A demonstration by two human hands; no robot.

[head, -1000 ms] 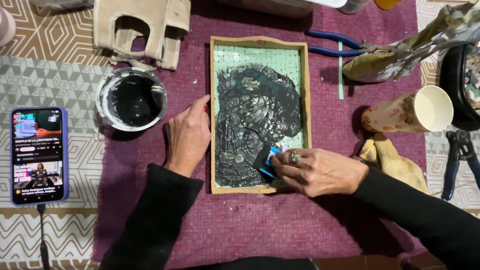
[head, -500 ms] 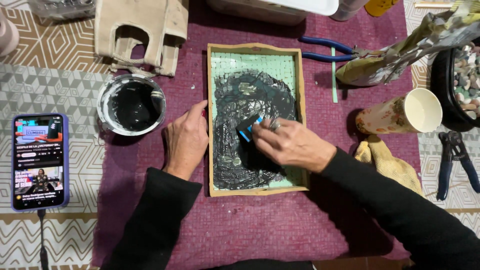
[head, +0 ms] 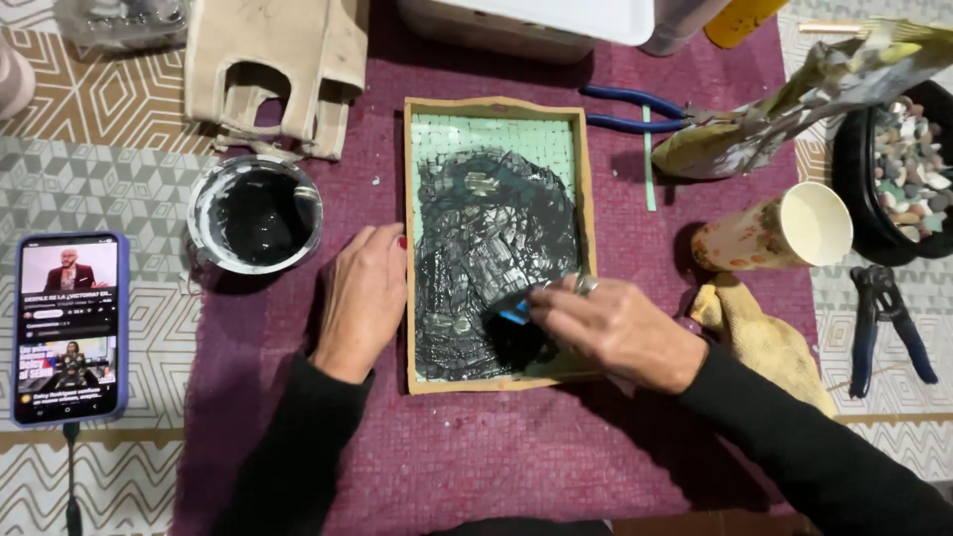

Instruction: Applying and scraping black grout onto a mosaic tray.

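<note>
I judge the step as spreading: my right hand (head: 620, 333) is clamped on a small blue spreader (head: 514, 314), dragging wet black grout over the pale green mosaic in the wooden tray (head: 493, 105), which lies mid-table on the purple cloth (head: 476, 457). My left hand (head: 362, 298) lies flat, fingers together, bracing the tray's edge (holding nothing). The next pass calls for firm, even pressure toward the bare upper tiles.

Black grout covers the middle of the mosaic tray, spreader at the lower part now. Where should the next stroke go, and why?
Probably sweep the spreader in the right hand up toward the top of the tray. The pale green tiles there show bare, while the black grout sits thick in the middle. The left hand rests against the tray's left edge, steadying it.
</note>
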